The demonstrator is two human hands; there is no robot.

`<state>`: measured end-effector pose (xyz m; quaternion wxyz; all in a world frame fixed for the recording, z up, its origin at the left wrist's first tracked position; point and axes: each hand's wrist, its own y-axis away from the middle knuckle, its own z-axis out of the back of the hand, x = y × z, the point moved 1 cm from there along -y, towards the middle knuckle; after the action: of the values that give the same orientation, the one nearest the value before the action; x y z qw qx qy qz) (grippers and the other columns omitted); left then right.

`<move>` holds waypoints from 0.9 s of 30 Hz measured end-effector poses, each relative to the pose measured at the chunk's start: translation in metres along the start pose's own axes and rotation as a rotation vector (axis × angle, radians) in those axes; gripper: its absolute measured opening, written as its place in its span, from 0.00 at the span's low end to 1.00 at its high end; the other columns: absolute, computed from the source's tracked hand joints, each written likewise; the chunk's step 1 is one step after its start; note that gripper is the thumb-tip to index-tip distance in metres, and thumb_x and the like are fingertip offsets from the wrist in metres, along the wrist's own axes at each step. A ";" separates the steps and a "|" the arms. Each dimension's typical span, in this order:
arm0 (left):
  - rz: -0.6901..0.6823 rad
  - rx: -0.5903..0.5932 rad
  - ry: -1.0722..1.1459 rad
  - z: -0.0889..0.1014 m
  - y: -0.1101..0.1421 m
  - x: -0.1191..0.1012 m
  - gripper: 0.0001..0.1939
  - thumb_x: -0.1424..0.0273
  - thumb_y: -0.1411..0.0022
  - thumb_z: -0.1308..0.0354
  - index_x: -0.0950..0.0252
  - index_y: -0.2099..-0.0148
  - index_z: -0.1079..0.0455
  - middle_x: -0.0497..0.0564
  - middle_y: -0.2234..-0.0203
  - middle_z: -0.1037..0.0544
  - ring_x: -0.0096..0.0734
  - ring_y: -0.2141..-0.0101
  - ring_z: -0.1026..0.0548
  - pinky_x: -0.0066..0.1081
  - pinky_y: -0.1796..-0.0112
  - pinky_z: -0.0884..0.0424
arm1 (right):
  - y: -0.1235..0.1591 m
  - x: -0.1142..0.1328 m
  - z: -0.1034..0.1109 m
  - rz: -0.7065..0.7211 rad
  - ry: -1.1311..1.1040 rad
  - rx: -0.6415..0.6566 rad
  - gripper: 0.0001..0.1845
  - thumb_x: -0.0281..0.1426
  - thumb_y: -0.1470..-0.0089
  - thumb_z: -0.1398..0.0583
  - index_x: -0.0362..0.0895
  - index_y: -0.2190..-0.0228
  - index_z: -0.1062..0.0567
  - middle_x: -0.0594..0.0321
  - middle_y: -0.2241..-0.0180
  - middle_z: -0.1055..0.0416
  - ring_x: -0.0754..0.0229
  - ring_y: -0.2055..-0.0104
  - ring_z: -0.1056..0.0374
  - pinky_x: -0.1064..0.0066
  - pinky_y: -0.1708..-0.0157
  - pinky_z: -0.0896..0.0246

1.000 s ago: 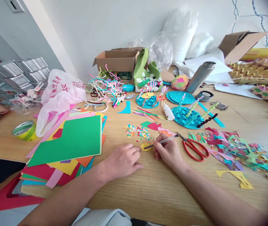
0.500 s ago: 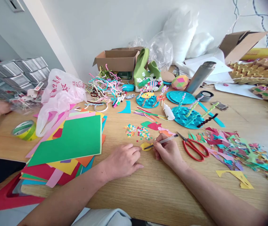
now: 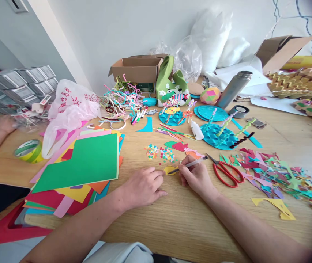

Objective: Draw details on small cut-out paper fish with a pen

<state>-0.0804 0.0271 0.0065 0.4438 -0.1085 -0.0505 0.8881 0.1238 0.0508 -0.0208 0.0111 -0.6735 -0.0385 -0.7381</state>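
Note:
A small yellow paper cutout (image 3: pixel 169 170) lies flat on the table between my hands. My right hand (image 3: pixel 195 175) is closed round a pen (image 3: pixel 195 162), its tip on the yellow paper. My left hand (image 3: pixel 146 186) rests on the table with loosely bent fingers, a fingertip at the cutout's left edge. Just beyond lie two small heaps of coloured paper dots (image 3: pixel 167 155) and several fish-shaped paper cutouts (image 3: pixel 180 146). Red-handled scissors (image 3: pixel 228 175) lie with open blades to the right of my right hand.
A stack of coloured paper (image 3: pixel 90 160) and a tape roll (image 3: pixel 29 150) lie at the left. Paper scraps (image 3: pixel 276 171) spread at the right. Behind are a glue bottle (image 3: pixel 196 129), blue egg-tray pieces (image 3: pixel 218 137), a steel flask (image 3: pixel 234 89) and pipe cleaners (image 3: pixel 121 100). Another person's hand (image 3: pixel 4 126) is far left.
At the far left, the other person's hand has moved a little to the right, and a second hand shows beside it. My own hands, the pen and the yellow cutout look unmoved.

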 end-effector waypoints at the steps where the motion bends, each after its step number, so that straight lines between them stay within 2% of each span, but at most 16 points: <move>1: -0.001 -0.001 0.002 0.000 0.000 0.000 0.15 0.60 0.39 0.35 0.68 0.60 0.28 0.55 0.51 0.22 0.40 0.57 0.25 0.38 0.56 0.26 | 0.000 0.000 0.000 0.000 -0.003 0.003 0.11 0.33 0.53 0.38 0.48 0.78 0.36 0.72 0.89 0.36 0.65 0.91 0.40 0.77 0.90 0.52; 4: -0.007 -0.013 0.017 -0.001 0.000 0.000 0.14 0.61 0.39 0.35 0.68 0.61 0.28 0.56 0.52 0.22 0.41 0.56 0.24 0.38 0.55 0.26 | 0.000 0.001 0.001 0.022 -0.027 -0.009 0.12 0.34 0.52 0.37 0.48 0.78 0.36 0.72 0.89 0.36 0.65 0.91 0.41 0.76 0.91 0.51; 7: -0.004 -0.024 0.068 -0.002 0.000 0.003 0.13 0.62 0.38 0.36 0.67 0.63 0.29 0.57 0.52 0.21 0.41 0.56 0.24 0.38 0.54 0.27 | 0.002 0.004 0.003 0.115 -0.084 -0.088 0.13 0.36 0.50 0.36 0.48 0.77 0.35 0.71 0.87 0.34 0.63 0.89 0.38 0.74 0.89 0.44; 10: 0.024 -0.028 0.162 -0.002 0.001 0.006 0.11 0.63 0.36 0.37 0.66 0.64 0.30 0.55 0.52 0.21 0.40 0.56 0.24 0.37 0.54 0.27 | 0.002 0.007 0.004 0.203 -0.109 -0.130 0.13 0.38 0.48 0.36 0.48 0.77 0.33 0.69 0.85 0.33 0.62 0.85 0.35 0.69 0.82 0.33; 13: 0.052 -0.039 0.241 -0.002 0.001 0.010 0.10 0.64 0.35 0.38 0.65 0.64 0.30 0.54 0.52 0.21 0.39 0.55 0.24 0.37 0.54 0.28 | 0.000 0.006 0.004 0.192 -0.078 -0.099 0.14 0.39 0.48 0.35 0.48 0.77 0.33 0.70 0.86 0.34 0.61 0.84 0.35 0.65 0.75 0.29; 18: 0.109 -0.139 0.305 -0.006 0.002 0.018 0.10 0.66 0.34 0.41 0.64 0.67 0.32 0.53 0.58 0.19 0.37 0.58 0.24 0.36 0.56 0.28 | -0.002 0.002 0.003 0.119 -0.023 -0.074 0.15 0.42 0.49 0.34 0.48 0.77 0.33 0.66 0.83 0.30 0.60 0.83 0.34 0.68 0.82 0.37; 22: 0.173 -0.224 0.255 -0.006 0.001 0.024 0.10 0.65 0.33 0.42 0.65 0.66 0.30 0.53 0.63 0.20 0.38 0.61 0.26 0.37 0.59 0.28 | -0.001 0.003 0.002 0.096 -0.006 -0.080 0.16 0.43 0.50 0.35 0.48 0.76 0.33 0.64 0.82 0.28 0.61 0.83 0.34 0.70 0.84 0.41; 24: 0.161 -0.215 0.223 -0.003 0.000 0.022 0.09 0.65 0.33 0.43 0.65 0.64 0.28 0.54 0.63 0.21 0.39 0.59 0.27 0.38 0.58 0.28 | -0.001 0.005 0.002 0.086 -0.005 -0.079 0.16 0.44 0.50 0.35 0.48 0.76 0.33 0.64 0.83 0.28 0.60 0.83 0.34 0.70 0.84 0.42; 27: 0.115 -0.150 0.172 0.001 -0.001 0.016 0.10 0.64 0.33 0.42 0.65 0.57 0.26 0.55 0.58 0.23 0.41 0.54 0.29 0.40 0.52 0.29 | -0.001 0.006 0.001 0.094 -0.005 -0.080 0.17 0.45 0.50 0.35 0.49 0.76 0.33 0.63 0.83 0.28 0.60 0.83 0.34 0.70 0.84 0.42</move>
<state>-0.0893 0.0407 0.0057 0.3853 -0.2198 -0.0722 0.8933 0.1242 0.0519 -0.0145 0.0185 -0.6762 0.0226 -0.7361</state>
